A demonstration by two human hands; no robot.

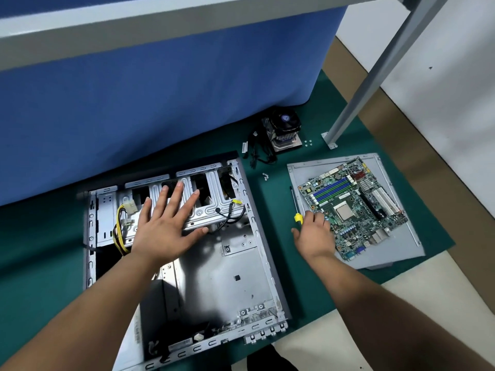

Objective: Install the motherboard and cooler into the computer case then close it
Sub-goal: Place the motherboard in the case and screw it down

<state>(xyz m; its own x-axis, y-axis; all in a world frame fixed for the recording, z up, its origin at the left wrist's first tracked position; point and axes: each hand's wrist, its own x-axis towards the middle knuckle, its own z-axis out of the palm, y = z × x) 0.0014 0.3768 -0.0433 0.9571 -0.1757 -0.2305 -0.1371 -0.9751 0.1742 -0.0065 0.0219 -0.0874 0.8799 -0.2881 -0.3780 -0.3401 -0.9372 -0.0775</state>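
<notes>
Head view, board pickup apparently beginning: left hand (171,226) flat, fingers spread, on drive cage of open case (263,238); right hand (314,234), fingers loosely curled, grips nothing at near-left edge of motherboard (353,207) lying on side panel (396,253) right of case; next, lift board level.

Computer case (235,274): bare sheet metal, dull sheen. Mat (40,250): matt green. Screwdriver (296,207): glossy yellow plastic handle.

The worktop (270,210) has a green mat. On it lie the open computer case (241,263), the grey side panel (396,253), the cooler (285,132) and a yellow-handled screwdriver (296,207). Small screws (265,176) lie between them.
</notes>
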